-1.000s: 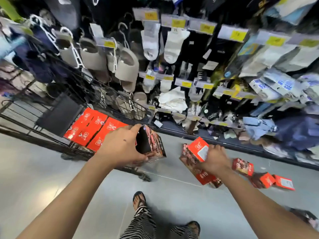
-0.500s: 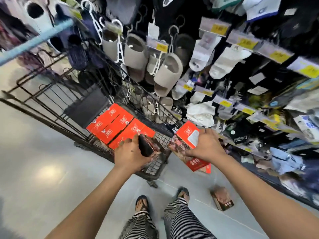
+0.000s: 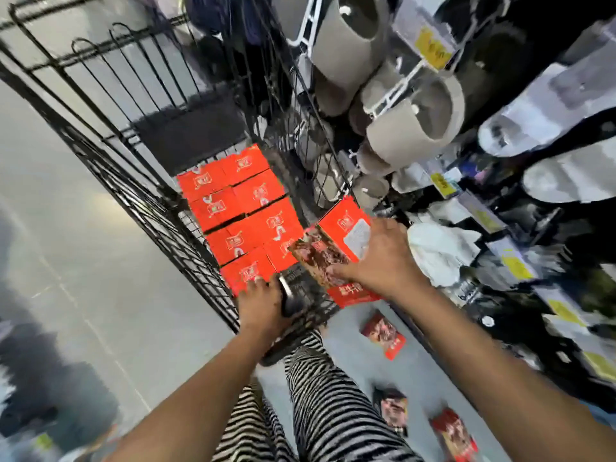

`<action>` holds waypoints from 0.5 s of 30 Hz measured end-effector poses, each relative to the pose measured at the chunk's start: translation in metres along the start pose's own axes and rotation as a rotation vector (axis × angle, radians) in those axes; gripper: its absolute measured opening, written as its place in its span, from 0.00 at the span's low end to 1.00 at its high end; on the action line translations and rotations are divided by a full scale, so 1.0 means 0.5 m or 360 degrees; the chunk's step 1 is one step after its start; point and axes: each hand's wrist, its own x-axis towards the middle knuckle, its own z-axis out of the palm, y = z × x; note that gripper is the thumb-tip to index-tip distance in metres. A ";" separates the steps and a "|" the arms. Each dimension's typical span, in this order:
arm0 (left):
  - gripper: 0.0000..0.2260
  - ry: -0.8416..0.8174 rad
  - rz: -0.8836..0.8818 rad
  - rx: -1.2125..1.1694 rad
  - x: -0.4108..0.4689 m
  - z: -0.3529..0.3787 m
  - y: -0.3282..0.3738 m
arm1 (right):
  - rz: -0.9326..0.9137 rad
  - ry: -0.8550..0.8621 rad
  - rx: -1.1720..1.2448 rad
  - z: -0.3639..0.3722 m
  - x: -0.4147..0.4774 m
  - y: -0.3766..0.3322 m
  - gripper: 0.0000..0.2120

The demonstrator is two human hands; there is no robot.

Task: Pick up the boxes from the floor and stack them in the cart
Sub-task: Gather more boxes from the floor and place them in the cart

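The left hand (image 3: 263, 303) is clamped on a dark box (image 3: 290, 296) at the near end of the cart (image 3: 186, 248), beside the orange boxes (image 3: 245, 208) already laid flat. The right hand (image 3: 383, 261) grips an orange box (image 3: 336, 251) over the cart's rim. Both look ready to set down. More boxes lie on the floor (image 3: 383, 335) below the right hand. Their writing is too blurred to read.

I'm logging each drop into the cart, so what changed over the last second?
Both hands rose from near the floor to the black wire cart. The left hand carried its dark-sided box down inside the cart's near end, beside the orange-red boxes. The right hand brought its orange-red carton over the cart's rim. Neither grip has let go. Loose boxes remain on the floor.
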 end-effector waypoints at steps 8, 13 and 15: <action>0.37 -0.0103 -0.0364 0.0129 0.094 0.135 0.013 | -0.0206 -0.0084 -0.0041 0.046 0.095 0.052 0.49; 0.37 -0.0035 -0.0468 0.0076 0.099 0.151 0.027 | -0.0297 -0.0196 -0.0014 0.058 0.111 0.070 0.49; 0.37 -0.0058 -0.0509 -0.0016 0.096 0.134 0.030 | -0.0317 -0.0233 0.0026 0.061 0.110 0.074 0.50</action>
